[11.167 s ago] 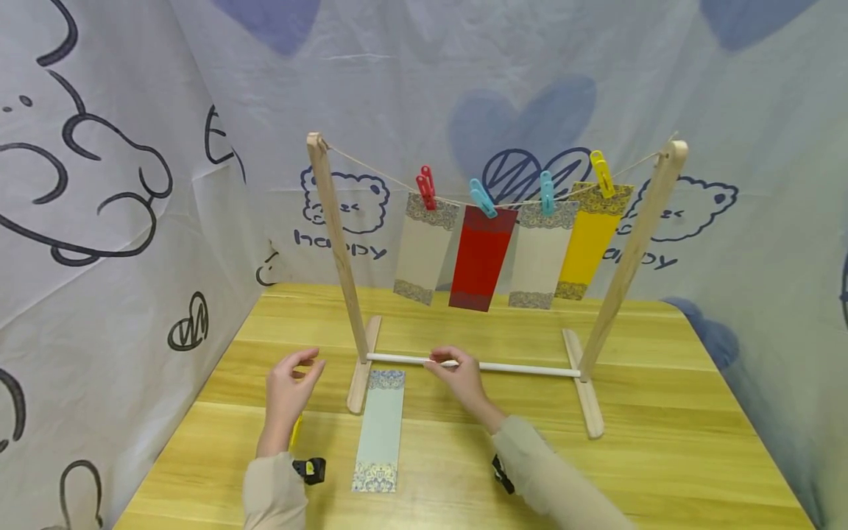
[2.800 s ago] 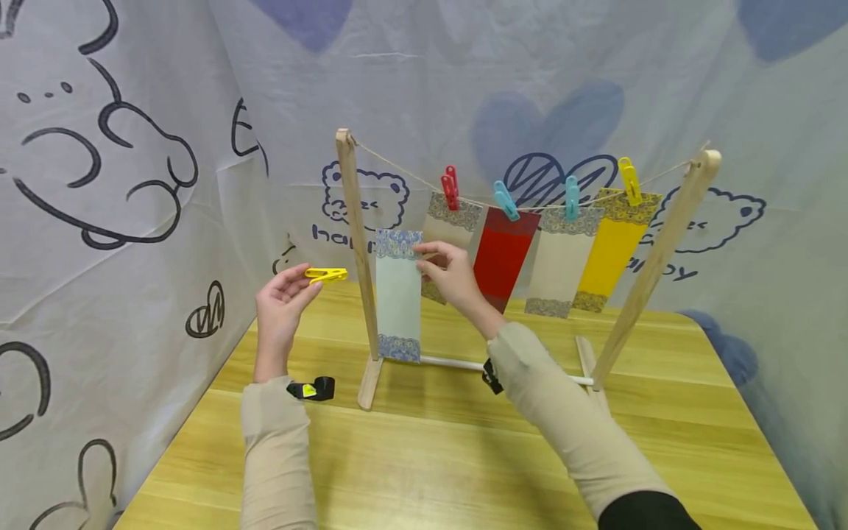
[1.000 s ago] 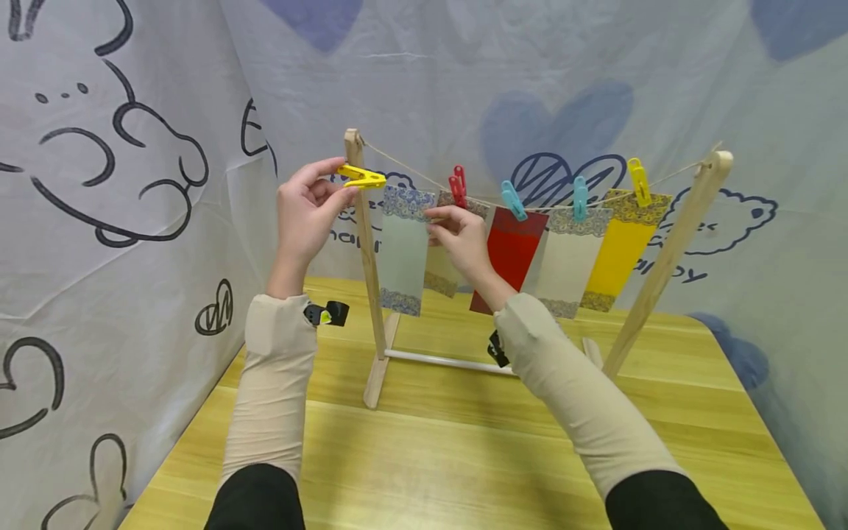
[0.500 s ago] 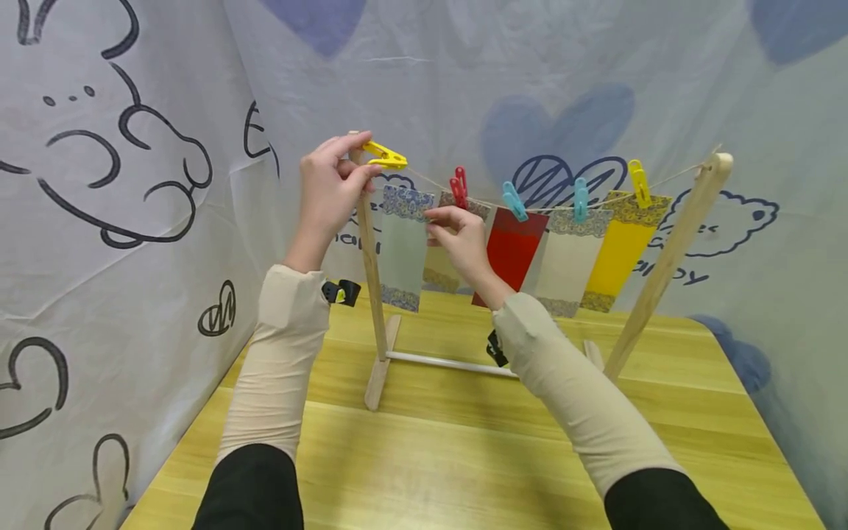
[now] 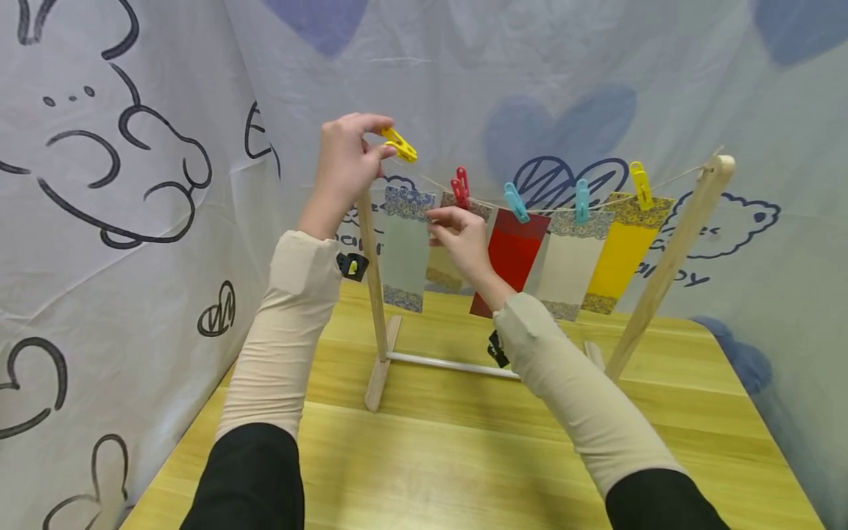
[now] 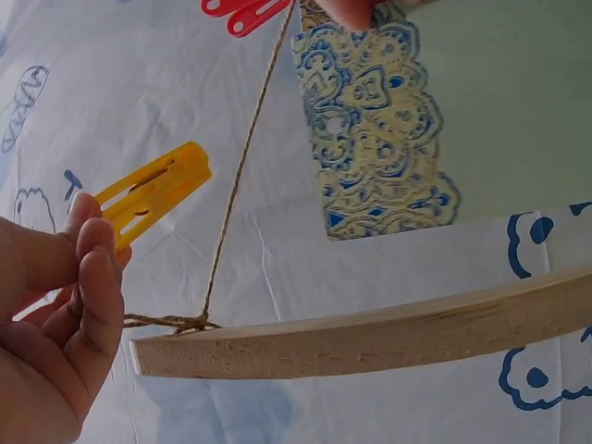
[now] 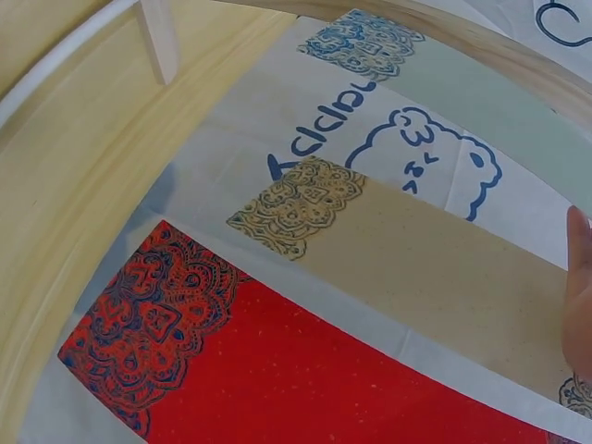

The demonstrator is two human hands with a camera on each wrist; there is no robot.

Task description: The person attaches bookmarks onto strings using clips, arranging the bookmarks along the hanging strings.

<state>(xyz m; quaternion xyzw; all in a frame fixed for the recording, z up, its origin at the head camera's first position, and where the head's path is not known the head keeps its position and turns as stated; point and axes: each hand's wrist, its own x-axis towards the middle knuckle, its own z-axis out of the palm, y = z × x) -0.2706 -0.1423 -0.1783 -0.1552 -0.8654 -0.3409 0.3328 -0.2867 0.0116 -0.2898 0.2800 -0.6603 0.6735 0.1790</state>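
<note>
My left hand [image 5: 350, 160] is raised by the top of the left wooden post, pinching a yellow clothespin [image 5: 401, 146] by its handle end. In the left wrist view this clothespin [image 6: 159, 190] sits beside the twine [image 6: 242, 157], apart from it. Between thumb and fingers, my right hand [image 5: 464, 243] pinches the right edge of a pale green card [image 5: 405, 246] with blue lace-patterned ends. The card hangs upright just right of the left post, its patterned top [image 6: 375, 129] just below the twine. Only part of the right hand [image 6: 351, 11] shows in the left wrist view.
On the twine hang a beige card [image 5: 442, 269] under a red clothespin [image 5: 460, 188], a red card [image 5: 517, 254] and a cream card [image 5: 570, 265] under light-blue clothespins, and a yellow card [image 5: 619, 258] under a yellow clothespin. A white rod [image 5: 450, 364] joins the posts above the wooden table [image 5: 411, 471].
The pale green card was lifted off the table to the line, and a yellow clothespin was picked up. Lately my left hand rose rightward with it; my right hand stayed nearly still.
</note>
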